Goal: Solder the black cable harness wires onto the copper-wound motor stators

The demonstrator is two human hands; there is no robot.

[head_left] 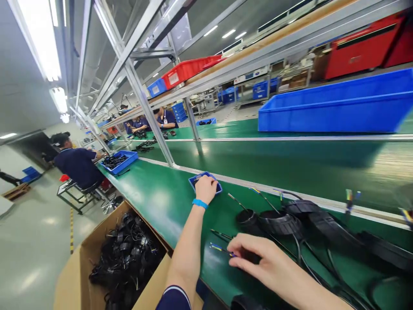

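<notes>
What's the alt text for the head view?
Left hand, wearing a blue wristband, reaches into a blue tray on a green workbench; right hand pinches colored wire ends. Black cabled parts lie right; an open box of black cables sits lower left.

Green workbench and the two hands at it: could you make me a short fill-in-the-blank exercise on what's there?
1. The left hand reaches to a small ____ tray.
2. The right hand pinches coloured wires, while a blue band circles the ____ wrist.
3. The open box that holds many black parts is made of ____.

Missing words: blue; left; cardboard.
</notes>
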